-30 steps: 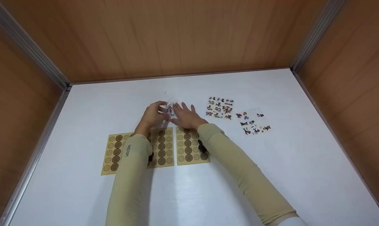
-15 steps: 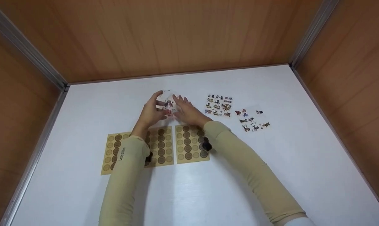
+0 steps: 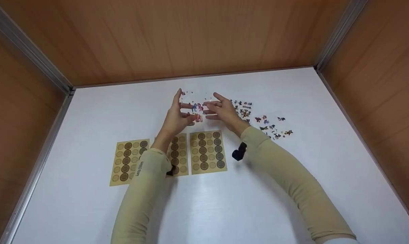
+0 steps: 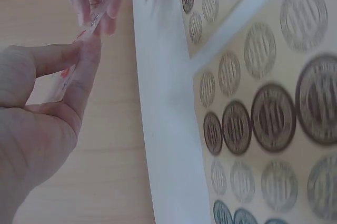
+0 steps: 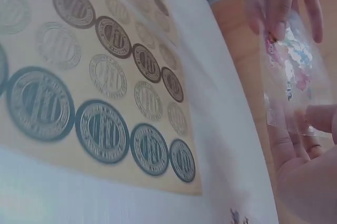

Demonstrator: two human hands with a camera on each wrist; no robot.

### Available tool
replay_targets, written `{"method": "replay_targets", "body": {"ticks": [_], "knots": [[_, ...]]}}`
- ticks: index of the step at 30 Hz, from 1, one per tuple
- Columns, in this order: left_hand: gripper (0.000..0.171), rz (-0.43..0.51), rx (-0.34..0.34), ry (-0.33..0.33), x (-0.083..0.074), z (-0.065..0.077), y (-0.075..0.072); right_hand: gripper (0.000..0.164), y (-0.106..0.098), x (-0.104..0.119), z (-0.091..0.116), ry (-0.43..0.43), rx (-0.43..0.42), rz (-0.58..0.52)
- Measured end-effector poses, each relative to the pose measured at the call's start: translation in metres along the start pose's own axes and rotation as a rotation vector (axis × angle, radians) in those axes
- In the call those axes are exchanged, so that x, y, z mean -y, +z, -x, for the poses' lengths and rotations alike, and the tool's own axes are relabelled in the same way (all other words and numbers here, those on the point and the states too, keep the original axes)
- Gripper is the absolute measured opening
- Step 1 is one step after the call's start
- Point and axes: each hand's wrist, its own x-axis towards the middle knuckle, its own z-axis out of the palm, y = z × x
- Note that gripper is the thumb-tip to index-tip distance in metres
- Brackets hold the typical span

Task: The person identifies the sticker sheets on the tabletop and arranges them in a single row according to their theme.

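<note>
A clear sticker sheet (image 3: 198, 108) with small red, pink and blue figures is held up off the table between both hands. My left hand (image 3: 174, 119) pinches its left edge between thumb and fingers. At the opposite edge, the right hand (image 3: 227, 112) holds it, with thumb in front and fingers behind in the right wrist view. There the sheet (image 5: 295, 71) looks shiny and see-through. Seen nearly edge-on in the left wrist view, the same sheet (image 4: 67, 74) spans from hand to hand.
Three tan sheets of round seal stickers (image 3: 208, 152) lie in a row nearer the body; the left arm partly covers two. A clear sheet of figure stickers (image 3: 245, 112) lies right of the hands, another (image 3: 272, 128) beyond it. Wooden walls (image 3: 191, 40) enclose the white table (image 3: 204, 203).
Both hands have lifted the clear sheet and moved right. The right hand, flat beside it before, has shifted to its right edge and now grips it; the sheet is spread more openly.
</note>
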Motion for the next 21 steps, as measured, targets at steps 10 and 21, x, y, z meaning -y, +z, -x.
{"method": "replay_targets", "body": {"ticks": [10,21], "knots": [[0.111,0.146,0.097,0.025,-0.019,0.02,0.037,0.063,-0.048,0.014,0.05,-0.027,0.036,0.036],[0.104,0.097,0.224,0.033,-0.035,0.055,0.107,0.062,-0.125,0.012,0.118,-0.054,0.093,0.184]]}}
